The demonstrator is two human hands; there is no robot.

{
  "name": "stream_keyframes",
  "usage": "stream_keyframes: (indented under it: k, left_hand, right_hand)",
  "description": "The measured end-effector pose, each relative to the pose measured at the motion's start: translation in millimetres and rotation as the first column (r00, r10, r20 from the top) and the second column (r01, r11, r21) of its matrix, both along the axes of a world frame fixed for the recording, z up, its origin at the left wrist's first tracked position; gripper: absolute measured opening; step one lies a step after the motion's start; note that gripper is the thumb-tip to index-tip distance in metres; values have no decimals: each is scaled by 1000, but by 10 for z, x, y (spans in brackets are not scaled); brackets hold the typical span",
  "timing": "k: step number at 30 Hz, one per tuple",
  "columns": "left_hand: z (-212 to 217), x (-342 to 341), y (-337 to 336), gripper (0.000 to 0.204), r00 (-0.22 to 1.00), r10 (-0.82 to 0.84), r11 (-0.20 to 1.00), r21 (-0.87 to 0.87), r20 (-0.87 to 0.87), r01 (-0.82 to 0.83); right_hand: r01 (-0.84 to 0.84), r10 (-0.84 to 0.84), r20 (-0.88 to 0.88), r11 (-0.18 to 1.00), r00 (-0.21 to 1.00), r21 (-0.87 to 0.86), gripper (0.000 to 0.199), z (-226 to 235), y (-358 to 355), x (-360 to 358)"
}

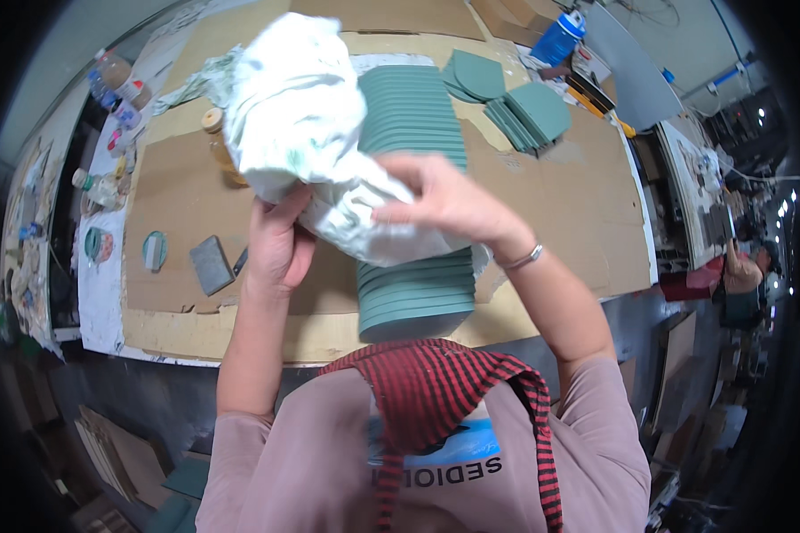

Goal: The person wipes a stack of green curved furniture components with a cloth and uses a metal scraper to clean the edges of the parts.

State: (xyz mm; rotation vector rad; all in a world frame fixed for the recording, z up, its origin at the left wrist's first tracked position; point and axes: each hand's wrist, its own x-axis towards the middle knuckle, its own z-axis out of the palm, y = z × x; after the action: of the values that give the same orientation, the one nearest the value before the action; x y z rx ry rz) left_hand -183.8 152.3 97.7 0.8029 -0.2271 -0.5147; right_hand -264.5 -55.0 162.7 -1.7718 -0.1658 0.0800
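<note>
A white cloth [298, 107] with green stains is bunched up over the table, its upper part puffed out toward the far side. My left hand [280, 233] is closed on its lower edge, thumb against the fabric. My right hand [444, 194], slightly blurred, curls its fingers round the cloth's right side. Under the cloth runs a long row of green boards [418, 298] with rounded ends, leaning closely one on another. The cloth hides the row's middle. Left of my left hand lie a grey block [212, 266] and a small dark tool [241, 261].
Loose green boards [533, 120] lie at the far right, near a blue bottle [558, 38]. A capped bottle of amber liquid [229, 155] stands behind the cloth. More bottles [116, 80] line the left edge. Cardboard [587, 209] covers the tabletop. Another person [742, 275] is at the far right.
</note>
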Motion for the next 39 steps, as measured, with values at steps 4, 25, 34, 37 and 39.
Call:
stream_keyframes:
  k: [4,25,34,37,39]
  left_hand:
    - [78,40,112,41,998,-56,998,19,-19,56]
    - [342,653,1454,43,917,158,752,557,367,-353]
    - [127,208,412,58,924,-168,940,338,343,46]
    - [-448,215,662,48,999,32,999,43,-16,-31]
    - [-365,87,855,50,980,33,893,-436,-196,-117]
  right_hand:
    - [102,-120,-116,984,986,-146,33,-146,164,-91]
    - [70,-147,231,948,962,311,17,1610,-3,233]
    - [-92,46,129,920,991,380,17,1455,516,747]
    - [-145,136,53,872,989,468,18,1077,362,999]
    - [-25,35,-50,985,998,173,20,844,233,1156]
